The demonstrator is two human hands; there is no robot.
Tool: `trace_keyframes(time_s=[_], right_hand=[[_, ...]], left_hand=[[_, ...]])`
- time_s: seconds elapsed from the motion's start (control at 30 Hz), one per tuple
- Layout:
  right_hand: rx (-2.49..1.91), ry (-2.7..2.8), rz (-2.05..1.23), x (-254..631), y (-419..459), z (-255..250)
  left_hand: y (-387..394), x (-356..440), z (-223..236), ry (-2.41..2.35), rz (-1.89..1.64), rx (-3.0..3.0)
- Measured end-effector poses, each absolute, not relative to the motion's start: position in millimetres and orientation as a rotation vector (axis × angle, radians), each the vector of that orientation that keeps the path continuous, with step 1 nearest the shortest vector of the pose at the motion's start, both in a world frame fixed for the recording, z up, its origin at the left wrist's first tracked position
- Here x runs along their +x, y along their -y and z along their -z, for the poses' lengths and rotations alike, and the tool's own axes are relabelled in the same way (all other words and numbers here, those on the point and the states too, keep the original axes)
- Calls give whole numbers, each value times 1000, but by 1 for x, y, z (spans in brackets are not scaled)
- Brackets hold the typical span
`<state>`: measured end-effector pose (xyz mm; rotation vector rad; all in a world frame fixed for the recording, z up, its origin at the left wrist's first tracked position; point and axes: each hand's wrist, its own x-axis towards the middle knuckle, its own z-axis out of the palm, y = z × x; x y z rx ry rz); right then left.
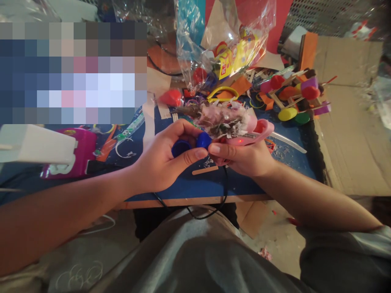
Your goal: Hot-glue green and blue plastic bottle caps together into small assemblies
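Observation:
Between the fingers and thumb of my left hand (166,156) is a small blue cap (203,140). A second dark blue round piece (181,147), hollow-looking, sits in the curl of the same hand. My right hand (244,156) is closed around a pink glue gun (236,122) with a small red light and paper scraps stuck over its front. Its dark nozzle points left, above my left fingers. The right thumb tip reaches the blue cap's edge. A clear glue stick (290,142) extends from the gun's rear.
A model (299,95) of sticks and coloured caps stands at right, beside cardboard (345,114). Yellow-handled scissors (224,93) and a plastic bag (226,44) lie behind. A magenta device (84,150) is left. A wooden stick (204,170) and black cord (225,187) lie nearer me.

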<state>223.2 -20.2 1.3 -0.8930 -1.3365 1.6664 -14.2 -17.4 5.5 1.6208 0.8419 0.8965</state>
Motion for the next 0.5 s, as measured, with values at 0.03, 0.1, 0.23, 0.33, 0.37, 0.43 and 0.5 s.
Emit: trace_keyframes(time_s=[0.03, 0.1, 0.23, 0.33, 0.37, 0.43, 0.5], right_hand=[[-887, 1343, -1670, 224, 20, -1], [-873, 1351, -1663, 225, 19, 1], [-842, 1356, -1652, 226, 17, 2], [-837, 1334, -1667, 225, 16, -1], [-848, 1320, -1673, 224, 17, -2], [-889, 1264, -1684, 221, 17, -5], [-941, 1169, -1693, 218, 18, -8]], left_hand=[[17, -14, -6, -838, -889, 1614], [17, -13, -6, -834, -885, 1591], [18, -13, -6, -789, -856, 1509], [19, -14, -7, -801, -862, 1486], [19, -15, -7, -816, -873, 1490], [18, -15, -8, -847, -886, 1496], [18, -15, -8, -873, -891, 1509]])
